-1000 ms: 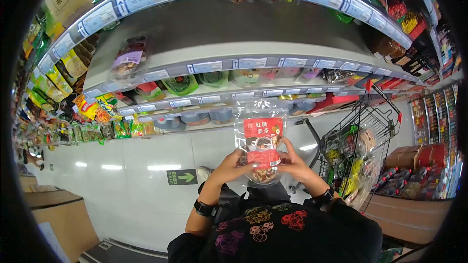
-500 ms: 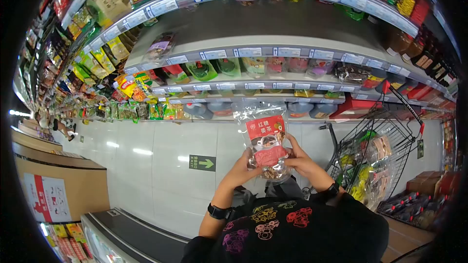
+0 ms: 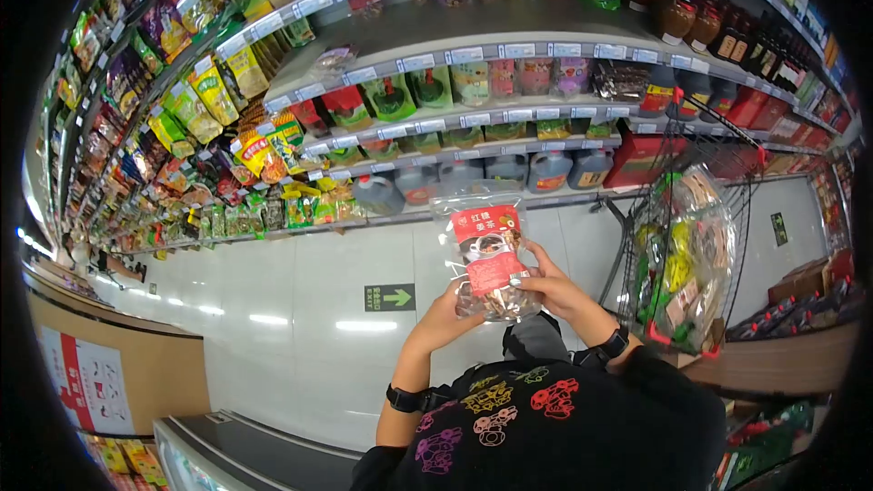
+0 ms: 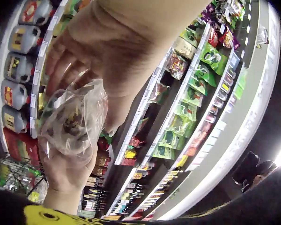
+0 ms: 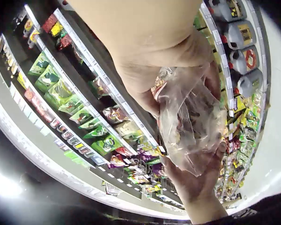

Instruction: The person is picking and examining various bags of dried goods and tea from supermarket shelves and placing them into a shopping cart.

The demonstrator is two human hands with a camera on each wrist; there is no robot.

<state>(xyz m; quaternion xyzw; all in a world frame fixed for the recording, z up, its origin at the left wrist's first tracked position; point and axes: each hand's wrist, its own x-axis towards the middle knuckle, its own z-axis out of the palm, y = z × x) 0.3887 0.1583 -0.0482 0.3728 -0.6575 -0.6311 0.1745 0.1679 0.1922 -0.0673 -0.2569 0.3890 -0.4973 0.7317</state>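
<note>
A clear zip pouch of ginger tea [image 3: 496, 277] with a red label is held upright in front of the body. My left hand [image 3: 440, 324] grips its lower left side and my right hand [image 3: 566, 295] grips the lower right, thumb over the front. In the left wrist view the pouch's clear bottom [image 4: 70, 126] shows between both hands. From the right wrist, the same crinkled plastic bottom [image 5: 192, 122] is visible, with dark pieces inside. The pouch's back is hidden in the head view.
Shelves [image 3: 427, 116] with bagged foods and large jugs [image 3: 548, 171] curve round the front and left. A shopping cart [image 3: 718, 218] holding bagged goods stands at the right. Cardboard boxes [image 3: 136, 359] stand at the lower left. An exit sign [image 3: 389, 297] marks the white floor.
The head view has shifted, bringing more of the lower shelves and left-hand shelves into sight. Both hands keep holding the pouch, which is now tilted slightly to the left.
</note>
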